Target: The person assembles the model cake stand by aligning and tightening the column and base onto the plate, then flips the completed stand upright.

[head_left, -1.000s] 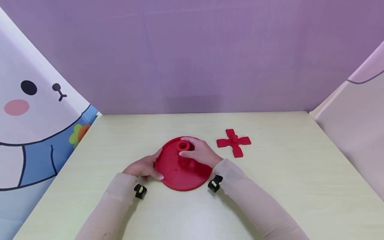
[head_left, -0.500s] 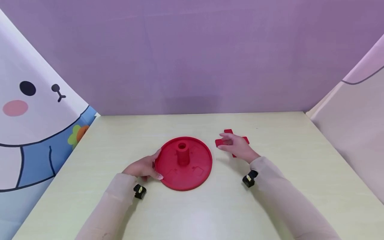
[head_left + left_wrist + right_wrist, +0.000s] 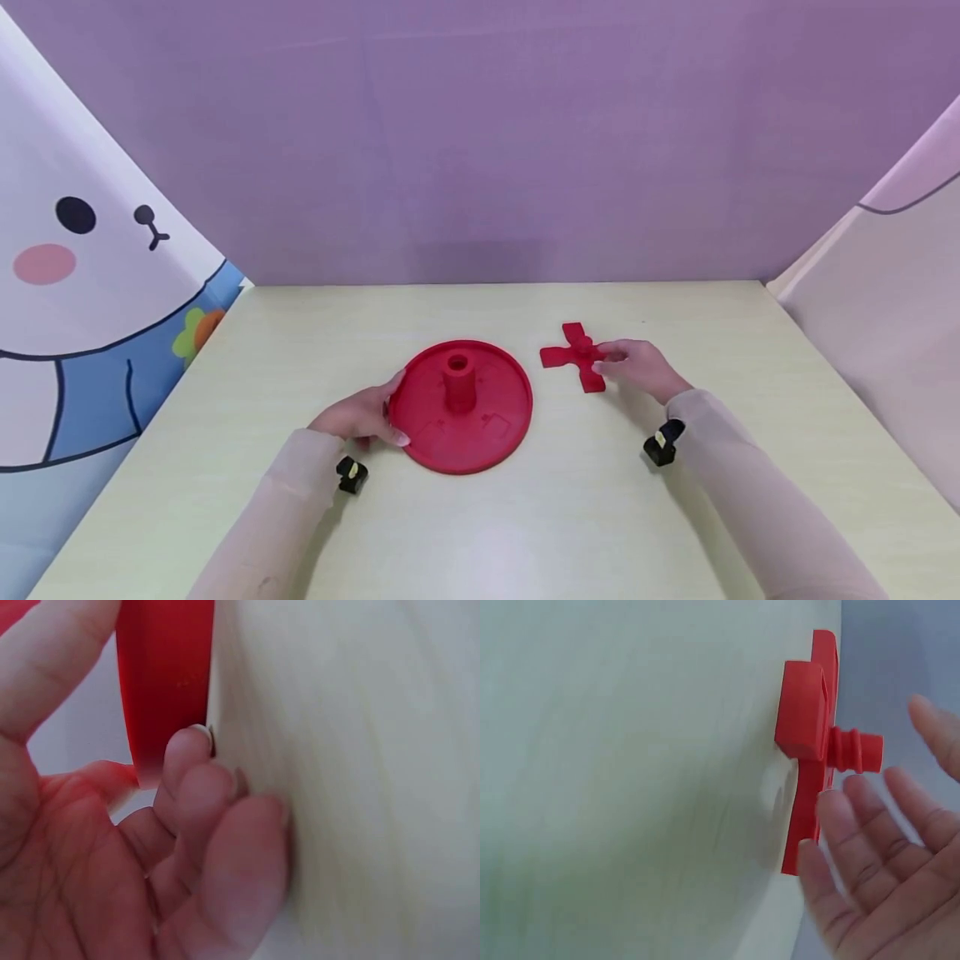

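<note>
A red round disc [image 3: 420, 392] with a raised rim and an upright hollow tube [image 3: 460, 385] at its centre is on the table. My left hand [image 3: 360, 417] grips its left edge. In the left wrist view, the disc's side wall [image 3: 166, 667] stands between the thumb and curled fingers [image 3: 247, 855]. To the right lies a red four-armed cross piece [image 3: 583, 354]. A ridged peg [image 3: 855, 750] sticks up from its middle. My right hand [image 3: 641, 364] is at the cross's right arm, overlapping it in the head view. The right wrist view shows its fingers [image 3: 855, 855] loosely extended beside the cross.
The pale wooden table [image 3: 480, 533] ends at a purple backdrop [image 3: 480, 150]. A printed cartoon panel [image 3: 75, 333] borders the left side, and a pale panel [image 3: 892, 333] the right. Small black wrist devices [image 3: 663, 442] sit at both sleeves.
My right hand has let go of the tube and moved right, passing over the cross piece to its right arm. The left hand and the disc have stayed in place.
</note>
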`<move>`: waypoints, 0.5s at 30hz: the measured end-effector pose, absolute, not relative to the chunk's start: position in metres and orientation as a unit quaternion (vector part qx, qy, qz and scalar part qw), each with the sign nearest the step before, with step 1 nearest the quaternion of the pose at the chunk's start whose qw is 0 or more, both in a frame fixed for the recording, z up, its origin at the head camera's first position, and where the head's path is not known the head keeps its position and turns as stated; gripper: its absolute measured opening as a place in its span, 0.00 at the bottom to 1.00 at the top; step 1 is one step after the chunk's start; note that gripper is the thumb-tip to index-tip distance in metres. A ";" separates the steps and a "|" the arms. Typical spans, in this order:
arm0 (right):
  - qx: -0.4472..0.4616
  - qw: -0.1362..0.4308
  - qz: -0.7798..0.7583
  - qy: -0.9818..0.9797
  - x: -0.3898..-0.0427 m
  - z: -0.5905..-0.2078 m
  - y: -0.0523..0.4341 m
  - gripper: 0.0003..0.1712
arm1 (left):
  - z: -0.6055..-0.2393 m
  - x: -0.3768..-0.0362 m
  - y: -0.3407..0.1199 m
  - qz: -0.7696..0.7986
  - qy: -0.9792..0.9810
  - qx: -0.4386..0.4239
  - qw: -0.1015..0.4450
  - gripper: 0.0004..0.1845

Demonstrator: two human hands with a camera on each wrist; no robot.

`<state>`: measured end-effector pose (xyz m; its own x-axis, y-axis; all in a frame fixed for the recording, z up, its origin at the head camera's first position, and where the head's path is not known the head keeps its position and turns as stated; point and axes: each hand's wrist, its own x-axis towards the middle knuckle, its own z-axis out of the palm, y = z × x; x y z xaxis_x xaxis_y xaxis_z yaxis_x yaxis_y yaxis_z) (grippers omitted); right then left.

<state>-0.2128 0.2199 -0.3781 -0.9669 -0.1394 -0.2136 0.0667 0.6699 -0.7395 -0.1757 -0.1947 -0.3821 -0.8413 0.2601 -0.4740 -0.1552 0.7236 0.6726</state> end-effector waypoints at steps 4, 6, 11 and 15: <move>0.013 0.160 -0.416 0.895 -0.214 -0.379 0.223 0.32 | -0.383 -0.176 -0.195 0.372 0.884 0.029 0.281 0.61; 0.029 0.177 -0.413 0.893 -0.214 -0.380 0.223 0.32 | -0.383 -0.176 -0.195 0.374 0.883 0.032 0.281 0.61; 0.050 0.200 -0.407 0.890 -0.217 -0.381 0.221 0.33 | -0.384 -0.177 -0.196 0.379 0.880 0.039 0.282 0.61; 0.052 0.201 -0.397 0.894 -0.219 -0.384 0.219 0.34 | -0.383 -0.177 -0.196 0.382 0.878 0.041 0.284 0.60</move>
<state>-0.2195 0.2188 -0.3838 -0.9139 -0.0663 -0.4005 0.2526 0.6794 -0.6889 -0.1767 -0.1964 -0.3834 -0.8349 0.2895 -0.4682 -0.1448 0.7051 0.6942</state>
